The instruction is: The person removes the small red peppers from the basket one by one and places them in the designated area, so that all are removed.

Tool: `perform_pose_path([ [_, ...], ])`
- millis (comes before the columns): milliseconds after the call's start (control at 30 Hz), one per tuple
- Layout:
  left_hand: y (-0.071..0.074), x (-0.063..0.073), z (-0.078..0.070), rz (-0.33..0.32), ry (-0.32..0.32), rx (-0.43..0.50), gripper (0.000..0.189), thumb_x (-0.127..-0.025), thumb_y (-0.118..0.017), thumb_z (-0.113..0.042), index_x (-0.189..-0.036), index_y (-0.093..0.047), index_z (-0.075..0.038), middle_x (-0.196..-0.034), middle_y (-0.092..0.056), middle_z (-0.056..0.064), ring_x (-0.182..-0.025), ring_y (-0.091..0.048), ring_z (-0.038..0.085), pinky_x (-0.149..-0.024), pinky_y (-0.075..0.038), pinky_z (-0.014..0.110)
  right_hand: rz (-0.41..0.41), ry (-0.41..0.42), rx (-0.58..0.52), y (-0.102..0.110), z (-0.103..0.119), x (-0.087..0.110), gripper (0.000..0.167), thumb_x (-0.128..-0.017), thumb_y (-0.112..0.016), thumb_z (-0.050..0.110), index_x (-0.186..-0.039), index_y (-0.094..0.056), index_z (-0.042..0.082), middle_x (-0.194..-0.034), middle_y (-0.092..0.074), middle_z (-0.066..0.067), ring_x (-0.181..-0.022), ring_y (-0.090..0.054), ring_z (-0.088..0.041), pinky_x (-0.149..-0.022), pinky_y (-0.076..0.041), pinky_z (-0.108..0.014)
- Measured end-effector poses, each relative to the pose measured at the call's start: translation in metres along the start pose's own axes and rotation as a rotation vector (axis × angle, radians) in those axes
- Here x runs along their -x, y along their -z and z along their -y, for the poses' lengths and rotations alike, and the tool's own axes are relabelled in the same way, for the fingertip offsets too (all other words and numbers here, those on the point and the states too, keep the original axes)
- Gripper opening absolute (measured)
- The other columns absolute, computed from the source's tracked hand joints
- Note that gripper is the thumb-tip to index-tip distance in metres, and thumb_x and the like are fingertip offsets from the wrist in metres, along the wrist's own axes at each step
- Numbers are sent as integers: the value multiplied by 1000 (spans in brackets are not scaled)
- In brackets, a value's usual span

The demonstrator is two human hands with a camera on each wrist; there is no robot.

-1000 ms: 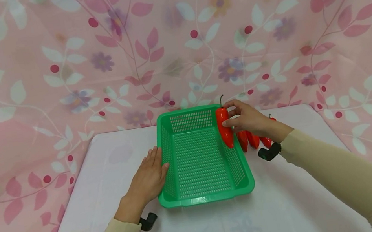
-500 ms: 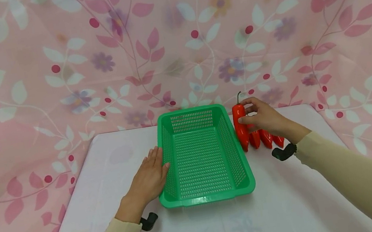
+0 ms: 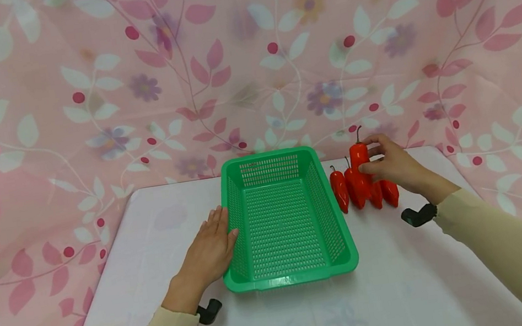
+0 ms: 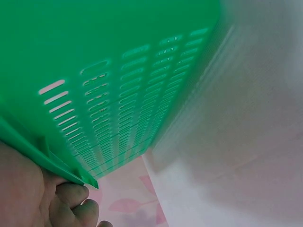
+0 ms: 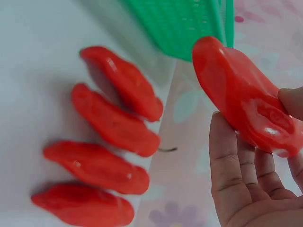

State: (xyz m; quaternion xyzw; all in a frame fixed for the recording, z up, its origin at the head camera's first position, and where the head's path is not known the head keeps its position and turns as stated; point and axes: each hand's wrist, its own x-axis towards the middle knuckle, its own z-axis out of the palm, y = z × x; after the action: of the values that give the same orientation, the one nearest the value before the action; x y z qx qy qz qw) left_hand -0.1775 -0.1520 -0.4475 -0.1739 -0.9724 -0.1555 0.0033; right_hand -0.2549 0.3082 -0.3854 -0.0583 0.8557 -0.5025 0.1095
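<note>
My right hand (image 3: 395,165) pinches a glossy red chili pepper (image 3: 359,163) between thumb and fingers, stem upward in the head view. It hangs over a row of several similar red peppers (image 3: 339,191) lying side by side on the table. In the right wrist view the held pepper (image 5: 241,90) is apart from the row, with the thumb on one side and the fingers on the other. My left hand (image 3: 205,251) rests with extended fingers along the left rim of a green plastic basket (image 3: 292,279). Nothing lies in the basket.
A white-covered table (image 3: 313,317) carries everything. Behind it hangs a pink floral cloth (image 3: 239,77). The row of peppers lies just right of the basket's right wall, near the table's back edge.
My right hand has carried the held pepper rightward, from over the basket's right rim to above the row of peppers. The left hand and the basket stay put.
</note>
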Motion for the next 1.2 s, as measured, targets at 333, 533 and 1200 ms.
perform_pose_path([
  [333,0,0,-1,9,1,-3,68,-114,-46,-34,-163,-25,9,-170,-27,27,-159,-25,42,-128,-28,58,-84,-39,154,16,-21,13,79,-101,-70,20,-160,-20,4,-152,-37,-33,-125,-57,-51,-85,-65,-52],
  [533,0,-1,0,11,2,-1,68,-114,-46,-33,-163,-25,9,-170,-27,27,-160,-24,42,-128,-27,59,-121,-66,239,27,-40,17,80,-101,-70,21,-159,-20,-1,-149,-37,-36,-122,-58,-54,-80,-66,-49],
  [1200,-2,-1,1,-13,-2,4,68,-113,-48,-32,-162,-26,9,-169,-29,28,-159,-26,43,-127,-30,59,-186,-224,293,52,-99,21,83,-99,-72,24,-159,-23,-4,-146,-38,-41,-120,-56,-58,-85,-64,-56],
])
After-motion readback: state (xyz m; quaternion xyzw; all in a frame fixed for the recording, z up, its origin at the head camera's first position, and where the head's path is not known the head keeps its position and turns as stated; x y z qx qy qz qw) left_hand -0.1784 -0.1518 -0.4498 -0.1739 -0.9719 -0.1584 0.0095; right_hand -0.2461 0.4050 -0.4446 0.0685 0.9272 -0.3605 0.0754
